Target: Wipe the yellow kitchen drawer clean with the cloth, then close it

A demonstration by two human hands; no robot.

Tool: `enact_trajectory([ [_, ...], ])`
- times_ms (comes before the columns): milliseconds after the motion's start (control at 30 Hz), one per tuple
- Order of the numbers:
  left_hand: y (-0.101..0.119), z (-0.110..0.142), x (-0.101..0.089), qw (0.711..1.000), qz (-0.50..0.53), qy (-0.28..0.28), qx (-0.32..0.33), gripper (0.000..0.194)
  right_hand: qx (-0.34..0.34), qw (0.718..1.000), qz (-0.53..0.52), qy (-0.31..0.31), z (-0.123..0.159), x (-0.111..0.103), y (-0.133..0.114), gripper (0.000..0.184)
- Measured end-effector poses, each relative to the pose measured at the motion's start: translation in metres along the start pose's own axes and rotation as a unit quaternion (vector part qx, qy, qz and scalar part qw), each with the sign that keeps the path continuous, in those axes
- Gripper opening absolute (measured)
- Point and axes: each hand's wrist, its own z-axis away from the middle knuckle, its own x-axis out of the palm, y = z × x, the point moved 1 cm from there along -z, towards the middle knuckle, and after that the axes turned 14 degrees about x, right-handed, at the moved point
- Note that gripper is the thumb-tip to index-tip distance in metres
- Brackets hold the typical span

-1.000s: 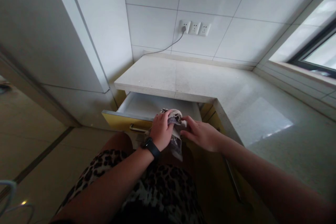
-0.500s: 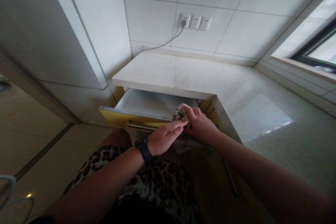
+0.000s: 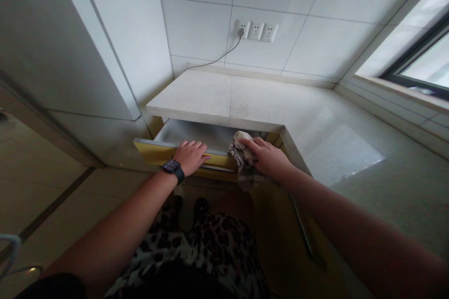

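Observation:
A yellow-fronted drawer (image 3: 154, 152) is pulled part way out from under the pale countertop. My left hand (image 3: 191, 156), with a dark watch on its wrist, grips the drawer's top edge, fingers over the rim and thumb along the front. Bunched in my right hand (image 3: 268, 156) is a patterned cloth (image 3: 240, 154), held at the drawer's right end. The cloth's lower part hangs down outside the front. Its contact with the drawer's corner is partly hidden. The pale drawer inside shows only in part beneath the counter.
Above stretches the stone countertop (image 3: 199, 91), which turns toward me on the right. A grey cable (image 3: 217, 60) runs to wall sockets (image 3: 256, 31). A cabinet door handle (image 3: 303, 226) is low on the right. A white panel (image 3: 115, 32) stands left; a window (image 3: 421, 70) is at right.
My left hand has left the cloth and moved left onto the drawer's front edge. The right hand keeps the cloth, which now hangs looser and lower.

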Motion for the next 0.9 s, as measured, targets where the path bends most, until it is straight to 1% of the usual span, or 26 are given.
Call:
enact_trajectory([
  [100, -0.006, -0.014, 0.004, 1.000, -0.009, -0.003, -0.007, 0.042, -0.064, 0.996, 0.053, 0.029, -0.004, -0.001, 0.010, 0.076],
  [167, -0.012, -0.021, 0.006, 1.000, -0.003, -0.010, -0.012, 0.041, -0.103, 0.991, 0.080, 0.028, -0.007, 0.000, 0.015, 0.072],
  [200, -0.014, -0.024, 0.007, 1.000, 0.001, -0.014, -0.014, 0.041, -0.111, 0.989, 0.089, 0.024, -0.008, 0.001, 0.016, 0.070],
  [267, -0.017, -0.028, 0.008, 1.000, 0.007, -0.015, -0.014, 0.042, -0.108, 0.989, 0.102, 0.017, -0.009, 0.004, 0.017, 0.067],
  [367, -0.016, -0.029, 0.008, 1.000, 0.011, -0.014, -0.023, 0.042, -0.085, 0.991, 0.104, 0.009, -0.007, 0.006, 0.013, 0.064],
  [500, -0.015, -0.031, 0.008, 0.999, 0.016, -0.024, -0.020, 0.042, -0.046, 0.996, 0.073, 0.009, 0.000, 0.010, 0.002, 0.068],
  [567, -0.020, -0.033, 0.006, 0.999, 0.026, -0.038, -0.008, 0.043, -0.034, 0.998, 0.057, 0.016, 0.002, 0.013, -0.003, 0.070],
  [633, -0.031, -0.037, 0.004, 0.996, 0.049, -0.070, 0.005, 0.049, -0.023, 0.998, 0.053, 0.024, 0.003, 0.016, -0.006, 0.069],
  [700, -0.049, -0.039, 0.001, 0.989, 0.084, -0.122, 0.007, 0.060, -0.008, 0.997, 0.068, 0.033, 0.003, 0.019, -0.008, 0.056],
  [767, -0.073, -0.040, -0.001, 0.976, 0.120, -0.183, -0.012, 0.069, 0.008, 0.995, 0.095, 0.039, 0.002, 0.020, -0.008, 0.043],
  [833, -0.097, -0.036, 0.000, 0.962, 0.136, -0.233, -0.034, 0.076, 0.018, 0.992, 0.119, 0.039, 0.003, 0.021, -0.008, 0.042],
  [900, -0.115, -0.031, 0.002, 0.956, 0.136, -0.256, -0.045, 0.080, 0.025, 0.990, 0.132, 0.035, 0.003, 0.021, -0.006, 0.044],
])
